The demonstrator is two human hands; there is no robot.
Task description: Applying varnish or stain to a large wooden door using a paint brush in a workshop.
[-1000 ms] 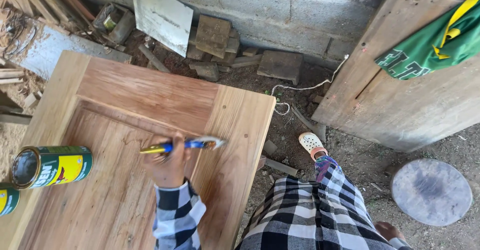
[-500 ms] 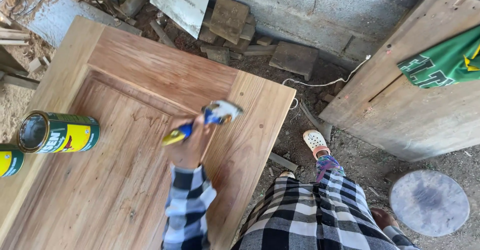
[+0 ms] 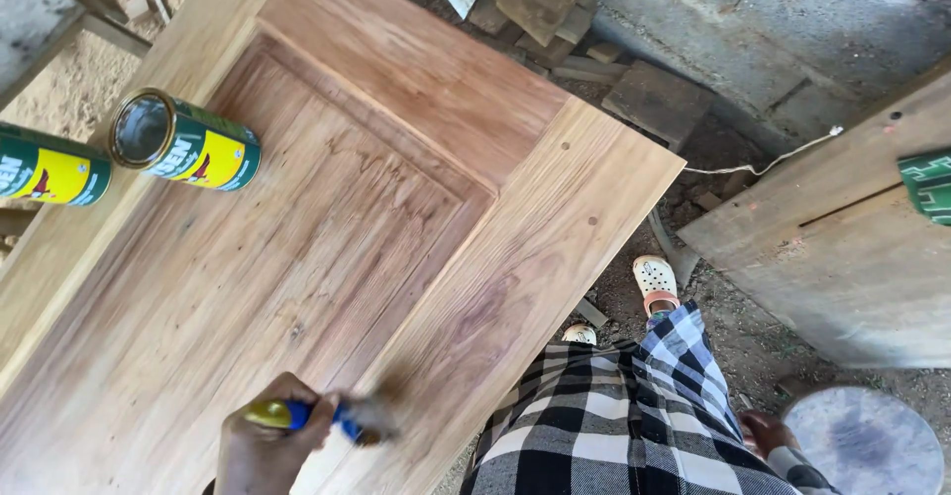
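From the head camera I see my left hand low in the frame, its grip clamped around the yellow-and-blue handle of a paintbrush. The brush lies nearly level, its bristle end blurred and pointing right, touching the wooden door panel close to the groove where the sunken centre field meets the raised side rail. The door lies flat and fills most of the left and middle of the view, its grain running lengthwise, the wood around the brush looking a shade darker and redder than the pale outer edge. Well apart from the brush, near the upper left, an open green-and-yellow tin can stands on the door's sunken field, and I can see its shiny inside. A second can of the same colours sits just beside it at the left edge, partly cut off. My right hand shows only a little at the lower right, behind my black-and-white checked clothing; I cannot tell whether its grip is apart or together, and it seems to hold nothing I can make out. Just beside it on the ground is a round grey disc. My foot in a white perforated clog stands on the dirt floor past the door's edge. Another wooden board leans at the right, with a green cloth draped on it, and blocks of scrap wood lie against the grey wall.
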